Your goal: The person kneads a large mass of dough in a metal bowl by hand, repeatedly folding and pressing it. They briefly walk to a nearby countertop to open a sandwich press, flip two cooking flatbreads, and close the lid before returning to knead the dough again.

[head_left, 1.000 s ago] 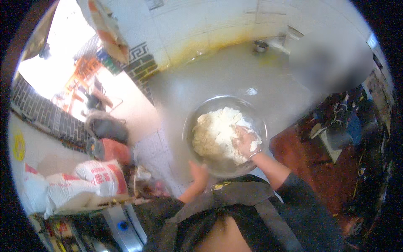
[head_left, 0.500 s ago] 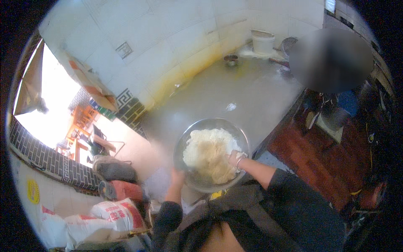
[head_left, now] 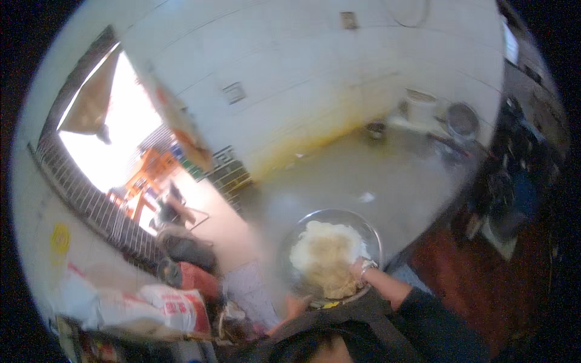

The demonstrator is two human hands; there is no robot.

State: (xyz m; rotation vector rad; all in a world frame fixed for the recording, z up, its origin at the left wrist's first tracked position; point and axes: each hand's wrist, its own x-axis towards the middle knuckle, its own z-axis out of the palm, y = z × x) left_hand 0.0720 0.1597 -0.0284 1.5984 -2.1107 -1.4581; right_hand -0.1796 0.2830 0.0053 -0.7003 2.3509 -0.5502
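A round steel bowl (head_left: 378, 242) rests on the grey worktop close to my body. It holds white flour (head_left: 302, 248) with a pale tan, wet-looking doughy mass (head_left: 330, 272) in the middle and near side. My left hand (head_left: 296, 305) grips the near left rim, its fingers partly hidden by the bowl. Inside the right side of the bowl, my right hand (head_left: 361, 270) is closed against the dough, whitened with flour and wearing a bracelet at the wrist. Blur hides its fingertips.
At the worktop's far end stand a white bucket (head_left: 420, 107), a small metal bowl (head_left: 375, 129) and a metal pot (head_left: 462, 121). White sacks (head_left: 175, 308) lie at the lower left. Left of the worktop is a bright doorway (head_left: 127, 103); a reddish-brown surface (head_left: 451, 272) lies to the right.
The view has swung, so the whole scene sits lower and further right. The left hand stays at the bowl's rim and the right hand stays at the dough. A person at the right is no longer distinguishable.
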